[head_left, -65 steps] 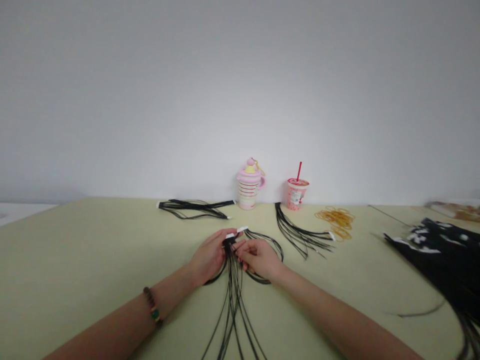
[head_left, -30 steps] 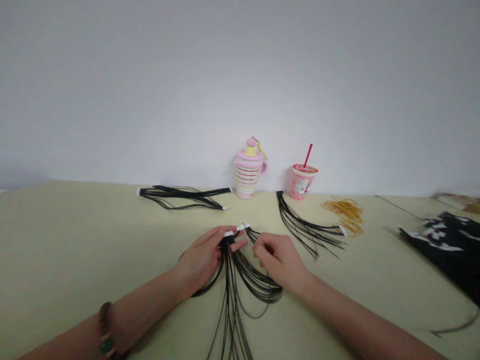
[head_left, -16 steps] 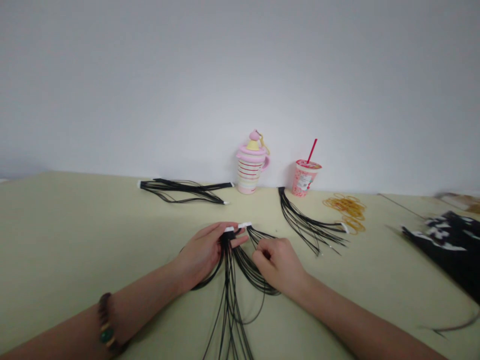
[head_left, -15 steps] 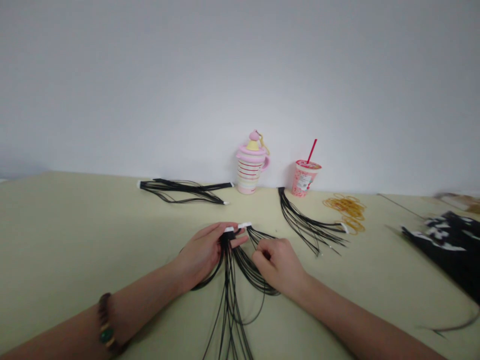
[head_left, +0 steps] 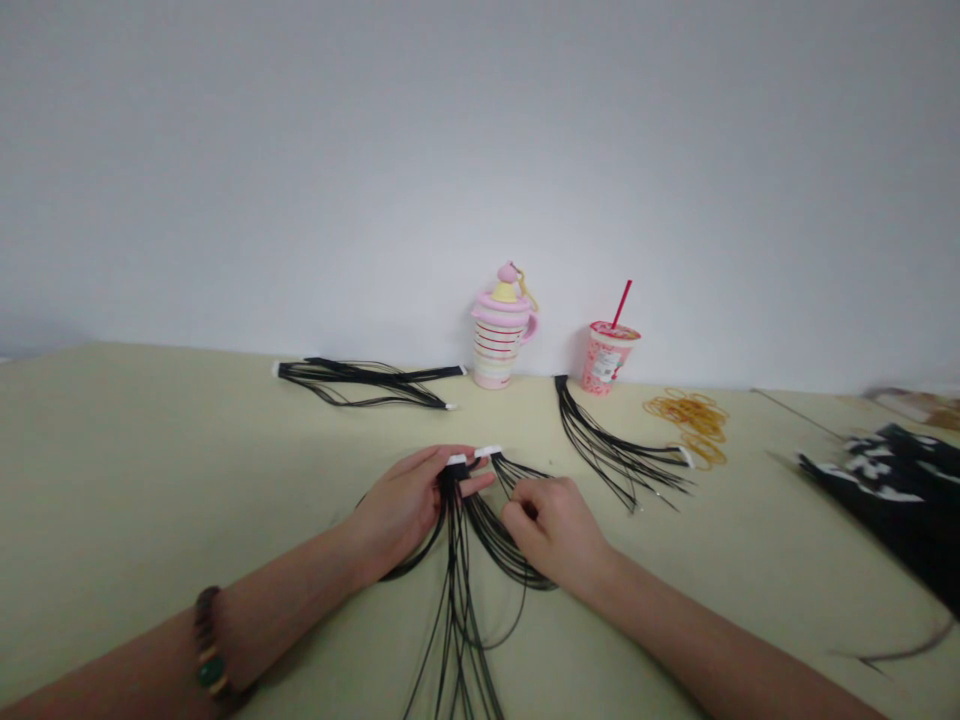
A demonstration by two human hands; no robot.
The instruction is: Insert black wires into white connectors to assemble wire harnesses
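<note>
My left hand (head_left: pixel 409 510) grips a black wire harness (head_left: pixel 456 540) near a white connector (head_left: pixel 456 460), thumb on one side and fingers behind. Its loose wires fan down toward the front of the table. A second white connector (head_left: pixel 488 452) sits just right of the first, by the left fingertips, with thin black wires running from it to the right. My right hand (head_left: pixel 559 525) is closed in a pinch around some of these wires; the fingertips are partly hidden. Other wires of the harness loop beneath it.
Behind lie a black harness (head_left: pixel 367 378) on the left and another (head_left: pixel 607 440) on the right. A striped pink mug (head_left: pixel 495 345) and a pink cup with straw (head_left: pixel 602 360) stand by the wall. Yellow rubber bands (head_left: pixel 686 415) and a black bag-like item (head_left: pixel 892 500) lie rightward.
Both hands keep almost the same pose and grip. The view has shifted very slightly; nothing has been let go or taken up.
</note>
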